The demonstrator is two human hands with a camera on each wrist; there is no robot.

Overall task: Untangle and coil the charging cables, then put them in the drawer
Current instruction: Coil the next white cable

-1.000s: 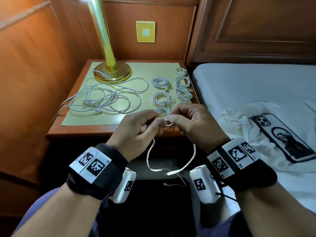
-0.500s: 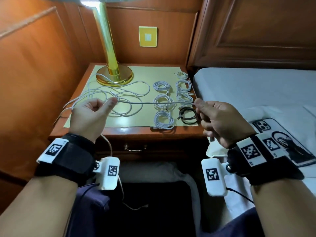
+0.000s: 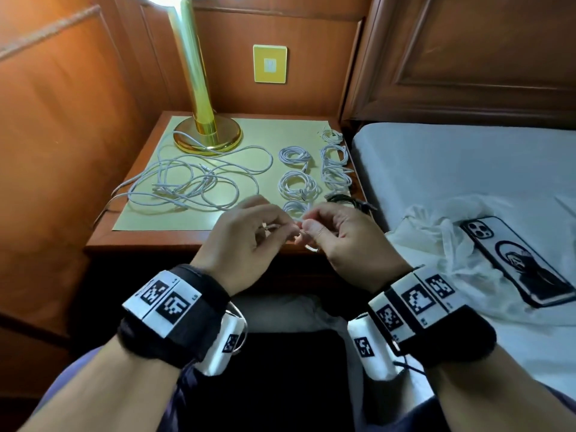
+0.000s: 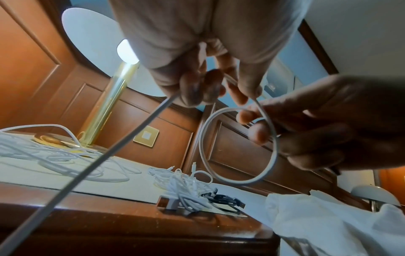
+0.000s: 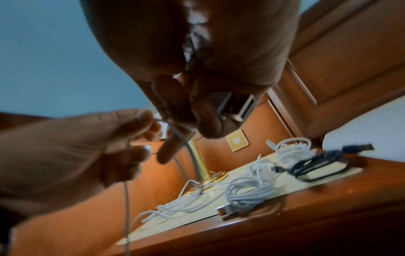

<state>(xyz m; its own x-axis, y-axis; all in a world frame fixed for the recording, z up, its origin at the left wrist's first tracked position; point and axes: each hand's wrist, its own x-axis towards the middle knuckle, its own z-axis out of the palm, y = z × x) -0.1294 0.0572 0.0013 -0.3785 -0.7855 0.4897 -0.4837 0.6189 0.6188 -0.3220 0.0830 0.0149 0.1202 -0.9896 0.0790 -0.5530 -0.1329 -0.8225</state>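
Left wrist: hands hold white cable looped, tail running down-left.

We wear a broad black band on each bare forearm, each topped by white plates printed with black square codes. A white camera block bearing a smaller code hangs under each wrist, a thin black lead trailing from the right one. Dark blue trousers cover our lap.

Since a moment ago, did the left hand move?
Yes. The left hand has swung inward to the right, from over the loose cable tangle to meet the right hand near the nightstand front edge.
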